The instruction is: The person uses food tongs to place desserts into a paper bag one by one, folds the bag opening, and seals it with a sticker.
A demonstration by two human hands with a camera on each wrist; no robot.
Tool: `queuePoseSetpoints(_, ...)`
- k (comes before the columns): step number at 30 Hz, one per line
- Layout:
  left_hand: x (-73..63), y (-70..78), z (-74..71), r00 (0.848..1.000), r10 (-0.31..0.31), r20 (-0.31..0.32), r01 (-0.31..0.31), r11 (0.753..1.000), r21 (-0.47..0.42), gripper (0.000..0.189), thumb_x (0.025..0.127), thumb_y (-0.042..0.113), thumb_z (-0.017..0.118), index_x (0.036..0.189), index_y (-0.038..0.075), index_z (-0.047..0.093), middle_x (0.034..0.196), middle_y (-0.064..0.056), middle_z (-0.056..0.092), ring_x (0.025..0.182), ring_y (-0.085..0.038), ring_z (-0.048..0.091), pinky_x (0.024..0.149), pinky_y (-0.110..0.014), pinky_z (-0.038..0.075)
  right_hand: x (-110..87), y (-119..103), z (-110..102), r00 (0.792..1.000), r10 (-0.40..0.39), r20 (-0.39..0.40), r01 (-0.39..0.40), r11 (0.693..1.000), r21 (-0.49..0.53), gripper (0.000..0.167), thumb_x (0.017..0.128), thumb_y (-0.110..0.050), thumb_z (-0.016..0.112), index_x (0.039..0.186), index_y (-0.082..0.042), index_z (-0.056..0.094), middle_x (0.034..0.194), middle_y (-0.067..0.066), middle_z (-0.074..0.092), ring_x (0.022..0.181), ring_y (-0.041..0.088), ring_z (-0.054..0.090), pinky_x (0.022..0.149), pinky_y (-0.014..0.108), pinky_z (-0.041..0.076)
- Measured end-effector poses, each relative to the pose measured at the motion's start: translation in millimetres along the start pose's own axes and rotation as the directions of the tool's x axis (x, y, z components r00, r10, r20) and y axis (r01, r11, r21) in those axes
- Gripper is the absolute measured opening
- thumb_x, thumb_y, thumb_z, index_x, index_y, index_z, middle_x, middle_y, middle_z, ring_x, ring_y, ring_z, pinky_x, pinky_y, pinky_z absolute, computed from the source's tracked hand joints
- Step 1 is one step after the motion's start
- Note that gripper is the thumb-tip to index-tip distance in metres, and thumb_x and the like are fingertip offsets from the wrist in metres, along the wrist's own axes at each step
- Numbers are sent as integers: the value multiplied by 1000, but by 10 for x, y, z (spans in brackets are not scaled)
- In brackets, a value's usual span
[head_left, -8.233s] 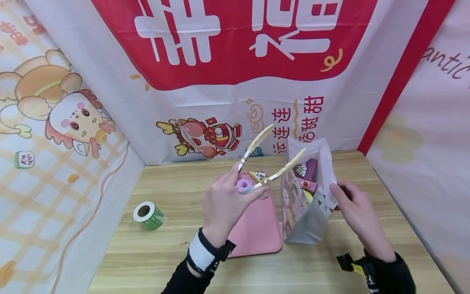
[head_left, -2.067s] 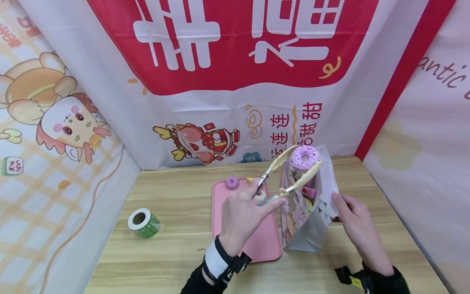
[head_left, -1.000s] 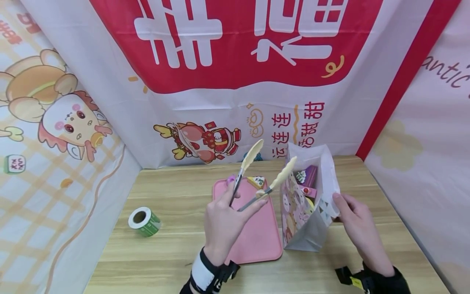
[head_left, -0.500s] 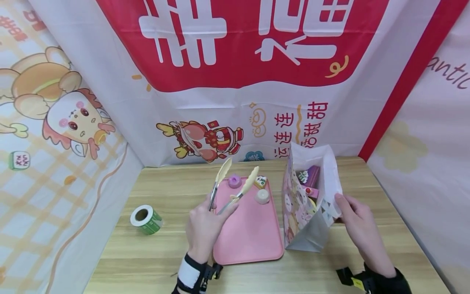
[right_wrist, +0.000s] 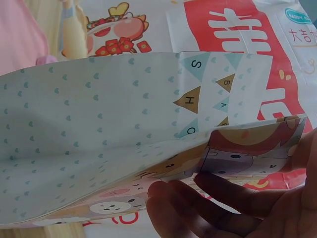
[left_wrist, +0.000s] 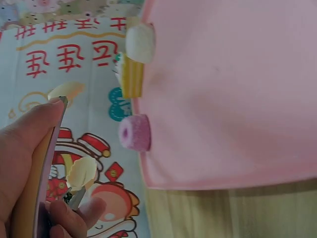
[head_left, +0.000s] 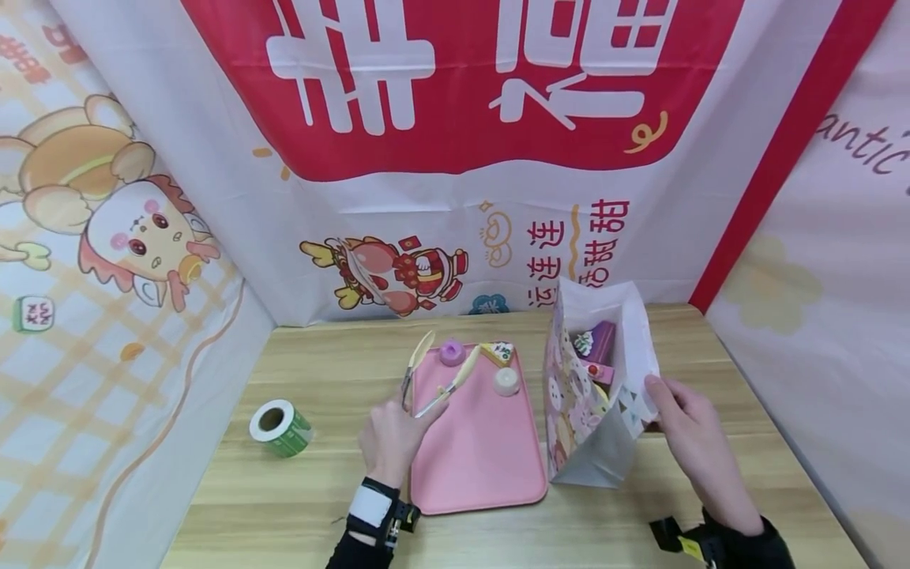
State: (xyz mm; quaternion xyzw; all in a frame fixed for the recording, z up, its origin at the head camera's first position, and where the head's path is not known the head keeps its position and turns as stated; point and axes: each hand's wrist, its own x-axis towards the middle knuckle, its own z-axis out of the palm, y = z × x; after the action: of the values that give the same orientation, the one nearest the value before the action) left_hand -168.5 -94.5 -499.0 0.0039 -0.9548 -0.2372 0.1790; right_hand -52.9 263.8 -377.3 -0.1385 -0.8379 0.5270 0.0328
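My left hand [head_left: 393, 438] holds food tongs [head_left: 465, 369] by their metal arms, the cream tips spread apart. In the head view the tips lie on either side of a small purple ring doughnut [head_left: 452, 352], at the far left corner of the pink tray [head_left: 483, 458]. A cake slice [head_left: 499, 352] and a white round piece [head_left: 506, 382] sit at the tray's far right. My right hand [head_left: 693, 431] pinches the rim of an upright paper bag [head_left: 597, 458]. Inside it show a purple box [head_left: 603, 341], a pink piece [head_left: 597, 372] and something yellow.
A roll of green labels [head_left: 280, 427] stands on the wooden table [head_left: 235, 506] left of the tray. The bag stands close to the tray's right edge. A printed cloth [head_left: 398, 190] hangs behind the table.
The tongs carried a larger sprinkled lilac doughnut over the bag's mouth and came back without it. My left hand then moved left to the small purple doughnut. My right hand stays put.
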Motion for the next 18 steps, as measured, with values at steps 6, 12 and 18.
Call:
queuePoseSetpoints(6,83,-102,122,998,-31,62,27,997,71,86,63,87,63,89,5,64,50,0,43,41,-17,44,36,-32,29,-4,-8,-4,1000,-5,8,5,1000,-1,66,106,-47,35,139,9,45,124,25,56,96,21,58,74,32,54)
queuePoseSetpoints(12,143,-128,203,998,-21,67,14,995,96,84,60,88,62,79,7,62,50,-1,45,40,-18,44,35,-33,30,0,-3,2,1000,-7,11,7,1000,3,65,106,-45,35,140,9,44,125,26,55,97,23,58,75,33,54)
queuePoseSetpoints(18,196,-93,261,998,-8,62,2,996,88,75,63,86,63,63,12,50,50,-2,44,41,-18,43,36,-33,29,-3,4,-11,1000,-9,0,9,1000,7,61,107,-42,35,139,9,45,124,26,56,93,19,59,74,33,55)
